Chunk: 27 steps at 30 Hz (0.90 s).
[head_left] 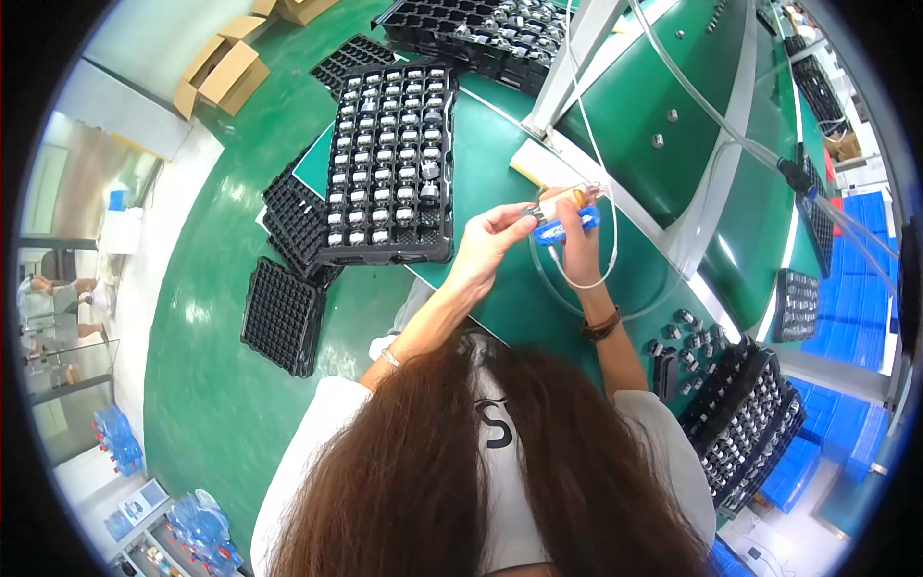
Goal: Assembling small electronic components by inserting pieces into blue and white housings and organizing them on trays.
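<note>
In front of me, above the green tabletop [490, 288], my left hand [488, 242] pinches a small metallic part [532, 211] between thumb and fingertips. Closed round a blue and cream hand-held tool [552, 232] is my right hand [580, 252]; a thin white hose runs from it. The metal part meets or nearly touches the tool's left end; the exact contact is too small to make out. Left of my hands lies a black compartment tray [423, 235] with rows of small metallic parts, a few cells at its near right corner bare.
More black trays stand stacked at the left [281, 317] and far side [404, 17]. Loose metallic parts [694, 342] lie by a filled black tray [760, 423] at the right. A metal frame post [577, 67] and hanging hoses [707, 111] stand beyond my right hand. Cardboard boxes [231, 77] sit far left.
</note>
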Each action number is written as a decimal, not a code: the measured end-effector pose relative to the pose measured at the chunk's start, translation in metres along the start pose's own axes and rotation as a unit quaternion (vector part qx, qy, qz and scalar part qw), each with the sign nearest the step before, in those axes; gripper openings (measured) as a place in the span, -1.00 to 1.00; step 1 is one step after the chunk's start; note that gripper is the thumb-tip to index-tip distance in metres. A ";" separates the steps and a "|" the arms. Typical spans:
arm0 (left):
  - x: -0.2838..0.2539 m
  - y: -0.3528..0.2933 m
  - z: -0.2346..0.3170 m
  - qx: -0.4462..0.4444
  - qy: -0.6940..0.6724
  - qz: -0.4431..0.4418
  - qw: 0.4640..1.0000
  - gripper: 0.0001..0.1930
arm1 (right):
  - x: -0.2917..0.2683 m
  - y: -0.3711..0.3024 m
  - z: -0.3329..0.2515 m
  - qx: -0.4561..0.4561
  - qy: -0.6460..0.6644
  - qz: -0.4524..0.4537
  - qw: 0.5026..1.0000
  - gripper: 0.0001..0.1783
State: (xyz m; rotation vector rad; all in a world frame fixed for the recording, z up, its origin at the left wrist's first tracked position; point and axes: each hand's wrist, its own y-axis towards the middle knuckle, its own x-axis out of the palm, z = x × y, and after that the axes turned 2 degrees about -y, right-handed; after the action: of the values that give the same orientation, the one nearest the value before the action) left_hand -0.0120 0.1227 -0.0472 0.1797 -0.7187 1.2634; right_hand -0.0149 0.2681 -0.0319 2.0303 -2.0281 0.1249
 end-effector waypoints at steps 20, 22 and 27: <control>-0.106 -0.036 0.069 0.228 0.677 0.151 0.683 -0.85 | -0.023 0.059 0.021 -0.095 -0.467 0.116 0.871 -0.70; -0.109 -0.034 0.069 0.256 0.674 0.129 0.681 -0.87 | -0.021 0.058 0.016 -0.063 -0.486 0.096 0.866 -0.62; -0.110 -0.034 0.081 0.274 0.686 0.092 0.668 -0.91 | -0.049 0.049 0.023 -0.063 -0.445 0.057 0.892 -0.25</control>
State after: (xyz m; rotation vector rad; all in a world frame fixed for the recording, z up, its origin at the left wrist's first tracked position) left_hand -0.0256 -0.0173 -0.0406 -0.3802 1.0028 1.3639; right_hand -0.0669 0.3107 -0.0601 2.0720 -2.5295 -1.0773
